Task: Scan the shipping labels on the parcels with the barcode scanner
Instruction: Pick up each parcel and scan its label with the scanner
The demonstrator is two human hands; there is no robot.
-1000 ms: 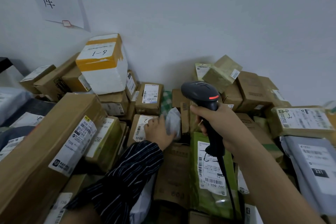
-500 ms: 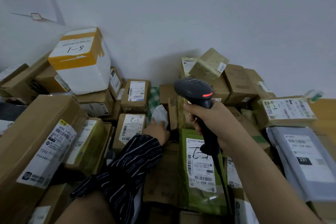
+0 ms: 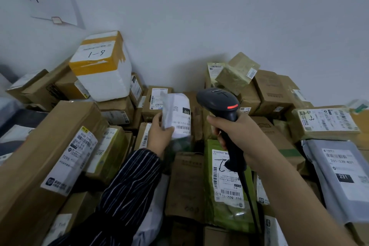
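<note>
Left hand (image 3: 159,136): fingers curled, gripping small white parcel (image 3: 176,115), label up.
Right hand (image 3: 233,132): wrapped around barcode scanner (image 3: 219,104) handle.
Advice: steady parcel, square scanner head onto barcode.

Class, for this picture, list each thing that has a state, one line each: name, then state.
barcode scanner, gripped by the right hand, red light on.
small white parcel, held up by the left hand, label facing the camera.
green parcel, lying flat, label up.
foam box, taped shut.
grey mailer, lying label up.
</note>
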